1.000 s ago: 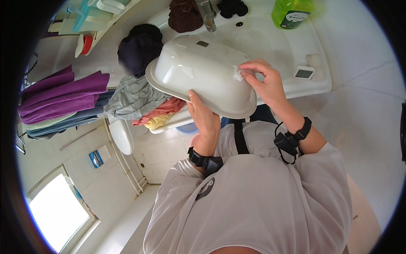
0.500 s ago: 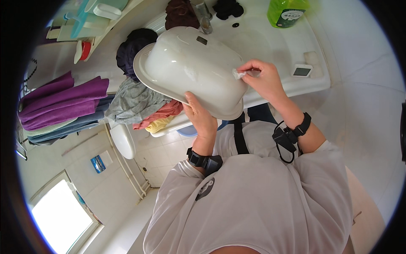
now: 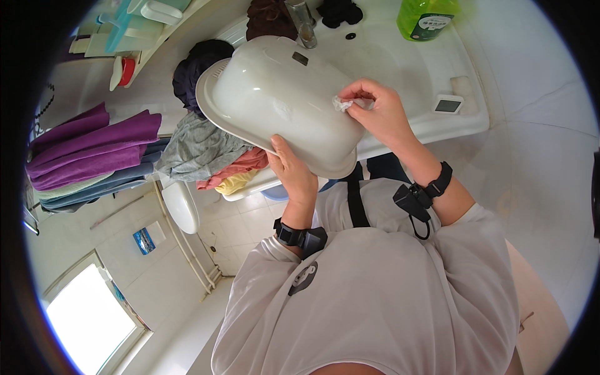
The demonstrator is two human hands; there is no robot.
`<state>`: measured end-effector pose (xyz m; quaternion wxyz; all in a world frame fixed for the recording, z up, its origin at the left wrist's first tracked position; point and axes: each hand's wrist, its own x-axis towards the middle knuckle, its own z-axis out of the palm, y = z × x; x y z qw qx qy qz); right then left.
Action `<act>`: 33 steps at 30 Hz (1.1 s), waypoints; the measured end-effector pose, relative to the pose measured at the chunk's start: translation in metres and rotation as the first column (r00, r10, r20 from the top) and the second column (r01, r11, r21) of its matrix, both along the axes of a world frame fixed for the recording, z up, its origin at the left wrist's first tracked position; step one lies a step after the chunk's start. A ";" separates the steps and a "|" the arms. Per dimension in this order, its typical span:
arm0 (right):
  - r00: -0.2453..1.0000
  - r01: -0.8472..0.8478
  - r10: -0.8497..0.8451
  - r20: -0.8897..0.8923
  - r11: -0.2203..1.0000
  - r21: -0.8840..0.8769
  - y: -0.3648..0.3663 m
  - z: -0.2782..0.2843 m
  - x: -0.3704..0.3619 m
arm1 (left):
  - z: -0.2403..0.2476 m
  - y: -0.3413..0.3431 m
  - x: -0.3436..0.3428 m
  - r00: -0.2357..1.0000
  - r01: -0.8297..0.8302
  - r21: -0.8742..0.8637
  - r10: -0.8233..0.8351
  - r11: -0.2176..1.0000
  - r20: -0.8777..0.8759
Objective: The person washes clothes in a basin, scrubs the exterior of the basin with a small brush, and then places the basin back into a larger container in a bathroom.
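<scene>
A white plastic basin (image 3: 281, 94) is tilted over the washbasin, its outer side and base facing up. My left hand (image 3: 292, 172) grips its near rim, thumb on the outside and the other fingers hidden beneath. Against the outer wall at the basin's right end, my right hand (image 3: 375, 109) pinches a crumpled white tissue (image 3: 342, 104). A small dark label (image 3: 300, 58) sits on the basin's far part.
Behind the basin lies the white washbasin (image 3: 400, 69) with a metal tap (image 3: 302, 24). A green liquid bottle (image 3: 426, 19) and a small display device (image 3: 448, 104) stand on it. Piled clothes (image 3: 203, 150) lie to the left, near hanging purple towels (image 3: 94, 147).
My right hand has moved slightly left and up along the basin's outer wall with the tissue. The left hand keeps its hold on the rim, and the basin is almost unmoved.
</scene>
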<state>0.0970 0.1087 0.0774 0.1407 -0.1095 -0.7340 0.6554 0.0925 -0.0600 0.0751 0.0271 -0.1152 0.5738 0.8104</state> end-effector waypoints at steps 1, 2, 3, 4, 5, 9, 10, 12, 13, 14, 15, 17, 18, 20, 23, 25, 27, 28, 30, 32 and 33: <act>1.000 0.004 -0.004 -0.004 1.000 0.019 0.000 0.003 -0.002 | 0.000 -0.001 0.001 1.000 -0.006 -0.006 0.005 1.000 -0.007; 1.000 0.000 0.000 -0.004 1.000 0.018 0.001 0.006 0.000 | 0.001 -0.002 0.001 1.000 -0.009 -0.006 0.009 1.000 -0.008; 1.000 0.009 -0.008 0.006 1.000 -0.020 0.003 0.008 0.004 | 0.003 -0.003 0.001 1.000 -0.017 -0.005 0.017 1.000 -0.017; 1.000 0.017 -0.016 0.017 0.998 -0.059 0.006 0.008 0.007 | 0.004 -0.004 0.001 0.999 -0.026 -0.003 0.026 1.000 -0.026; 1.000 0.015 -0.014 0.016 0.998 -0.059 0.012 0.002 0.010 | 0.007 -0.004 0.001 0.999 -0.028 -0.003 0.028 1.000 -0.027; 0.992 0.120 -0.122 0.038 0.991 0.059 0.021 -0.017 0.015 | 0.012 -0.005 0.001 0.998 -0.058 -0.037 0.059 0.998 0.005; 0.993 0.120 -0.120 -0.012 0.992 0.035 0.016 -0.016 0.014 | 0.012 -0.005 0.001 0.999 -0.052 -0.036 0.052 0.998 -0.009; 0.991 0.120 -0.119 -0.064 0.993 0.009 0.008 -0.010 0.012 | 0.012 -0.005 0.000 0.998 -0.060 -0.032 0.059 0.998 -0.021; 0.997 0.070 -0.072 -0.039 0.996 -0.057 0.004 -0.006 0.013 | 0.012 -0.004 0.000 0.997 -0.068 -0.026 0.067 0.997 -0.034; 1.000 0.020 -0.023 -0.017 0.992 -0.122 0.002 -0.003 0.014 | 0.013 -0.003 0.001 0.997 -0.067 -0.026 0.066 0.997 -0.033; 1.000 0.022 -0.024 -0.016 0.992 -0.122 0.000 -0.001 0.017 | 0.014 -0.002 0.001 0.998 -0.068 -0.024 0.068 0.997 -0.019; 1.000 0.017 -0.015 0.018 0.994 -0.106 -0.002 0.002 0.022 | 0.015 -0.001 0.002 0.998 -0.069 -0.022 0.069 0.997 -0.005; 1.000 0.018 -0.016 0.018 0.994 -0.105 -0.001 0.000 0.023 | 0.014 -0.001 0.002 0.998 -0.062 -0.035 0.062 0.997 -0.018; 0.999 0.004 -0.001 0.036 0.995 -0.096 -0.001 -0.006 0.026 | 0.014 -0.001 0.003 0.998 -0.056 -0.050 0.054 0.997 -0.032; 0.998 0.035 -0.027 0.061 0.991 -0.125 -0.003 -0.007 0.026 | 0.013 -0.002 0.004 0.996 -0.081 -0.060 0.079 0.995 -0.034; 0.997 0.063 -0.056 0.056 0.988 -0.140 -0.007 -0.008 0.023 | 0.003 -0.011 0.004 0.996 0.005 -0.177 -0.020 0.984 -0.087; 0.995 0.096 -0.088 0.054 0.984 -0.152 -0.007 -0.005 0.020 | -0.004 -0.021 0.005 0.978 0.059 -0.383 -0.130 0.922 -0.163; 0.996 0.081 -0.077 0.038 0.990 -0.119 -0.005 -0.001 0.018 | -0.007 -0.022 0.005 0.963 0.078 -0.483 -0.191 0.872 -0.189; 0.998 0.061 -0.060 0.020 0.994 -0.091 -0.005 0.003 0.018 | -0.003 -0.019 0.003 0.954 0.061 -0.441 -0.183 0.896 -0.240; 0.999 0.044 -0.043 -0.032 0.999 0.021 -0.004 0.004 0.024 | 0.005 -0.015 0.001 0.960 0.034 -0.293 -0.112 0.955 -0.256; 0.999 0.041 -0.041 -0.033 0.999 0.020 -0.003 0.004 0.026 | 0.008 -0.013 0.001 0.960 0.018 -0.287 -0.097 0.958 -0.263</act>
